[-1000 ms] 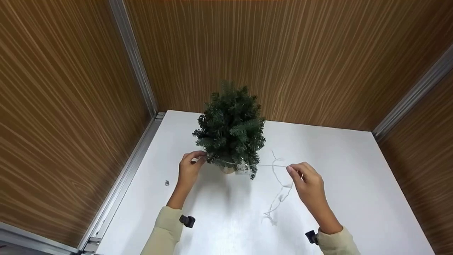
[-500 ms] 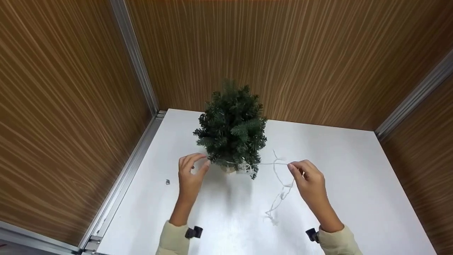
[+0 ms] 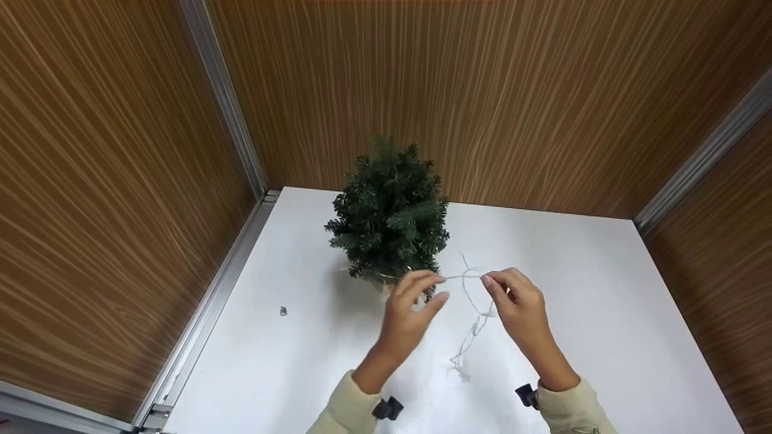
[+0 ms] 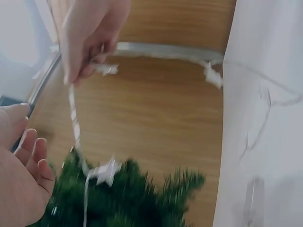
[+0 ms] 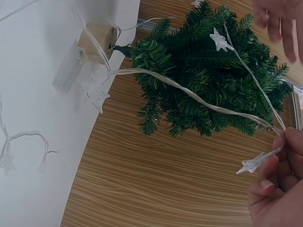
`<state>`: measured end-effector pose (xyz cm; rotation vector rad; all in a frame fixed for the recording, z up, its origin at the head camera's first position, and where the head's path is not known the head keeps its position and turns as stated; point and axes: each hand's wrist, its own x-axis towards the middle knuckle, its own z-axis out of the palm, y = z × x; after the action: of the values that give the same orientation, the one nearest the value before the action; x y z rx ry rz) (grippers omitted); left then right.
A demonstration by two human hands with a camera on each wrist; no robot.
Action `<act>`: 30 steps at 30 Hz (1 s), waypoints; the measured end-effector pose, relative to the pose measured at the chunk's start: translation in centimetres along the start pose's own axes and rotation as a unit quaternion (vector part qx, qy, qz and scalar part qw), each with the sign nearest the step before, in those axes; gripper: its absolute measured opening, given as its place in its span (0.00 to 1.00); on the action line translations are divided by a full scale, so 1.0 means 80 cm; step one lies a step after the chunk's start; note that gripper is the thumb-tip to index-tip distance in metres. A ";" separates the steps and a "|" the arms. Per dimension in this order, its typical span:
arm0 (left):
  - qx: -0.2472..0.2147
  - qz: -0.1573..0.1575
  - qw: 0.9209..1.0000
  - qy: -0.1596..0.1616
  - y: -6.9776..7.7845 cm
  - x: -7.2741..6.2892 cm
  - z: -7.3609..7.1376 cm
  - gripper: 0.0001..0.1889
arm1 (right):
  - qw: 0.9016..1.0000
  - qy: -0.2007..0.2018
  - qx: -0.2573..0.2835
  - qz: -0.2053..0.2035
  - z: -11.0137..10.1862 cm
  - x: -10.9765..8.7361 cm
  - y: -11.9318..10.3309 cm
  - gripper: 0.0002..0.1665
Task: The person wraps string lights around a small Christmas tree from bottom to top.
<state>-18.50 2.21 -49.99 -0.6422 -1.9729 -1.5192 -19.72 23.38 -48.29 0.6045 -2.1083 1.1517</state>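
Observation:
A small green artificial Christmas tree [image 3: 389, 217] stands upright on a wooden base [image 5: 97, 42]. From its lower part a string of star lights [image 5: 199, 100] runs to my right hand [image 3: 523, 313], whose thumb and fingers pinch the wire. One clear star [image 5: 253, 163] hangs beside those fingertips in the right wrist view. My left hand [image 3: 405, 322], in front of the tree's lower right, has its thumb apart from its fingers and grips nothing. Its fingertips are close to the stretched wire; touching or apart, I cannot tell. Loose wire trails below my right hand.
A clear box [image 5: 69, 67] lies by the tree's base. A tiny grey piece [image 3: 283, 311] is on the white table [image 3: 253, 361], left of the tree. Wood-patterned panels [image 3: 518, 90] with metal rails enclose the back and sides.
My left hand has let go at the tree's lower left and moved right, across the front of the tree, toward the right hand. My right hand keeps pinching the wire, nearly still.

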 end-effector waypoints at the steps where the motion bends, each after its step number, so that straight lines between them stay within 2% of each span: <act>1: -0.001 -0.008 1.000 -0.008 0.001 0.003 0.008 0.14 | 1.000 -0.002 0.003 0.002 -0.001 0.000 -0.001 0.06; 6: 0.006 -0.021 0.999 -0.048 0.002 0.014 0.040 0.17 | 1.000 -0.014 0.007 0.014 -0.005 -0.002 -0.006 0.08; 11: 0.012 -0.030 0.997 -0.071 -0.003 0.018 0.057 0.16 | 1.000 -0.021 0.000 0.004 -0.007 -0.001 -0.009 0.09; 20: 0.028 -0.004 0.998 -0.056 -0.011 0.020 0.066 0.10 | 0.999 -0.034 -0.024 -0.009 -0.007 0.000 -0.008 0.09; 27: 0.018 -0.010 0.998 -0.061 -0.014 0.022 0.061 0.09 | 0.997 -0.058 -0.049 -0.006 -0.009 -0.003 -0.007 0.04; 30: 0.012 -0.016 0.998 -0.058 -0.017 0.020 0.056 0.09 | 0.995 -0.074 -0.063 -0.003 -0.008 -0.005 -0.006 0.05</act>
<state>-21.23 6.29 -50.70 -0.7066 -2.0935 -1.5040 -18.91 23.72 -48.08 0.6537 -2.2824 0.9867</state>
